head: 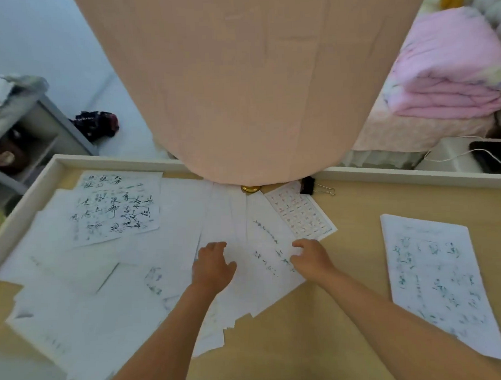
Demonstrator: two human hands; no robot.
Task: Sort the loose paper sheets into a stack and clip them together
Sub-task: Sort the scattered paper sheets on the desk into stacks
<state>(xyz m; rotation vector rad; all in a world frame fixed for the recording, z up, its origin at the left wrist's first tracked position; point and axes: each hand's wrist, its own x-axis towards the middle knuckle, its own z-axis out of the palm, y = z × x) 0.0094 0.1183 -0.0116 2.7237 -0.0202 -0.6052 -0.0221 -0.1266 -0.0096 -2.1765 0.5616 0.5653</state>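
Both hands rest on the same fanned bunch of sheets near the middle of the table. The left hand lies palm down on the bunch's left side, fingers spread and curled a little onto the paper. The right hand sits on the right side, fingers bent, their tips pinching or pressing the sheet's edge — whether it truly grips the paper I cannot tell. Both forearms are bare.

The sheets are loose, not yet stacked. A wide scatter of them covers the left half of the table, overlapping at odd angles, many of them blank side up. On top at the far left lies a page with bold black brush writing. Between the hands the top sheet bears a few faint written lines. A printed grid sheet with reddish squares pokes out from under the fan at its far right corner.

Well apart on the right lies a separate page with greenish writing, tilted, alone on the bare wood.

The clip — black, with wire handles — lies at the far edge of the table, just beside the grid sheet, touched by neither hand. A large peach lampshade hangs over the far middle, hiding part of the table; a small brass part shows beneath it
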